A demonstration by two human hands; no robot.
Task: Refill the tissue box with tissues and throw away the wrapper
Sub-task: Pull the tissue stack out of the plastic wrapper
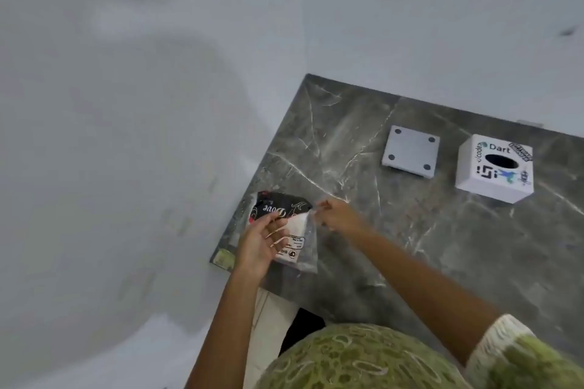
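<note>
A pack of tissues in a clear wrapper with a black printed top lies near the left front corner of the grey marble table. My left hand rests on the pack's left side, fingers spread over it. My right hand pinches the wrapper's upper right edge. The white cube tissue box, covered in stickers and showing a dark oval opening on top, stands at the far right. Its flat white base plate with four round feet lies to the left of the box.
Pale floor surrounds the table on the left and behind. The table's left edge runs just beside the tissue pack. My green patterned clothing fills the bottom of the view.
</note>
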